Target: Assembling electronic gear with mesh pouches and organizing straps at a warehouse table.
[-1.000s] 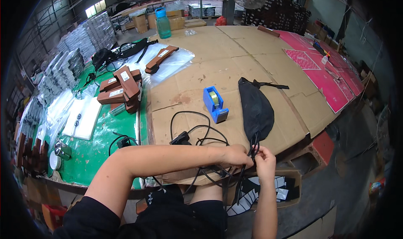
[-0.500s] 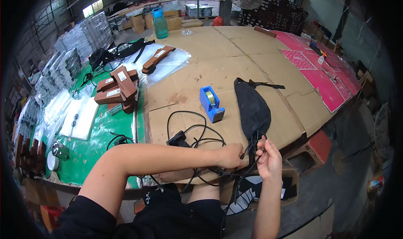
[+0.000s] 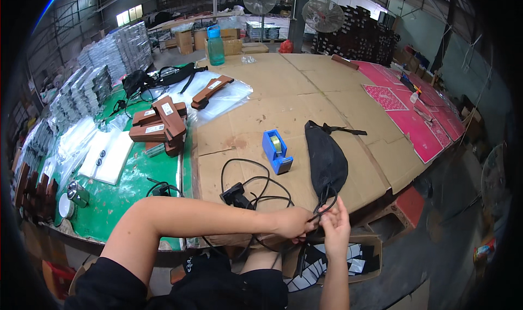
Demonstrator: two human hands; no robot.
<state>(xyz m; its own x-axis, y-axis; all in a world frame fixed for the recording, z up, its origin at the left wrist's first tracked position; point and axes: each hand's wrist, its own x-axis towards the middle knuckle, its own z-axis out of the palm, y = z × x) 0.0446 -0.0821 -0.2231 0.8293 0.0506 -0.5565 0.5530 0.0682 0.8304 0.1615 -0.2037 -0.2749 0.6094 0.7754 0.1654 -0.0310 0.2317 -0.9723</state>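
Both my hands meet at the near edge of the cardboard-covered table, below a black pouch [image 3: 328, 162] that looks like a waist bag. A black cable [image 3: 326, 205] comes out of the pouch's near end. My left hand [image 3: 296, 223] reaches across from the left, its fingers closed on the cable. Beside it, my right hand [image 3: 336, 226] pinches a loop of the same cable between thumb and fingers. More cable lies coiled to the left, with a black box-shaped piece [image 3: 235, 195] on it. A blue tape dispenser [image 3: 277, 152] stands left of the pouch.
Brown wooden pieces [image 3: 173, 119] are stacked on the green surface [image 3: 139, 193] at left. A teal bottle [image 3: 216, 48] stands at the far edge. Below my hands is an open carton [image 3: 376, 255] with black and white pieces. A red stool [image 3: 406, 212] is under the table's right side.
The view has tilted, so the table sits lower in the picture. My right hand has come closer to my left, and a cable loop now shows at its fingers.
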